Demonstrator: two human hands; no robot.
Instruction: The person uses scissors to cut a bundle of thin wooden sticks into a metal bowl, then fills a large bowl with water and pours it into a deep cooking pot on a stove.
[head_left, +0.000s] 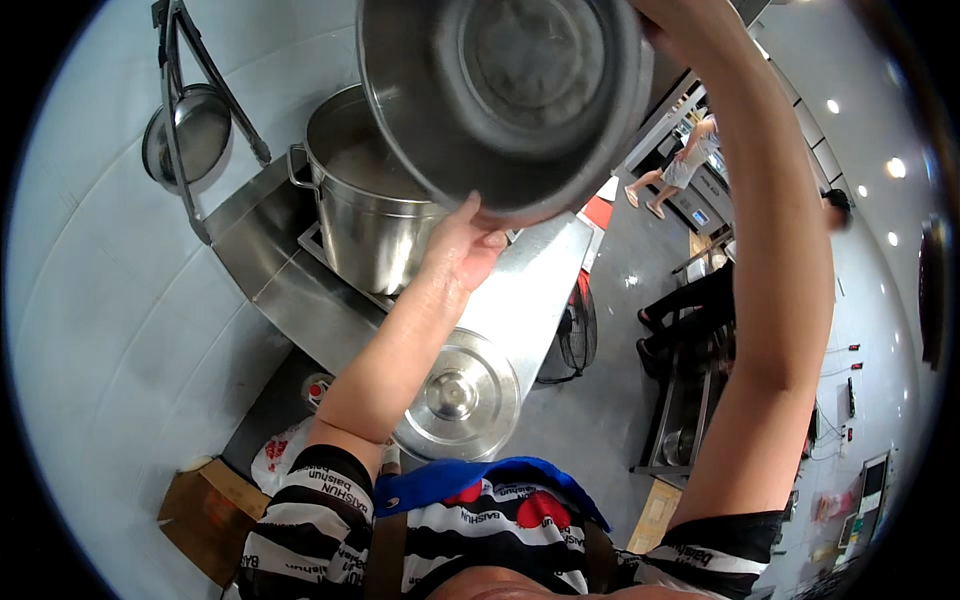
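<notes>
A large metal basin (525, 82) is raised in front of me, tilted over a tall stainless steel stockpot (375, 232). My left hand (469, 247) grips the basin's lower rim, thumb on one side and fingers on the other. My right hand (667, 26) is at the basin's upper right side; its fingers are hidden behind the basin and the picture's edge. The pot stands uncovered, with something cloudy inside, partly hidden by the basin. A round metal lid (454, 396) with a knob lies on the steel counter (555, 285) below my left forearm.
A metal strainer or pan (187, 135) hangs on the tiled wall at left. On the floor are a cardboard box (214, 510), a plastic bag (281, 454) and a black fan (579, 330). Two people stand beyond the counter at right, one near a steel rack (675, 420).
</notes>
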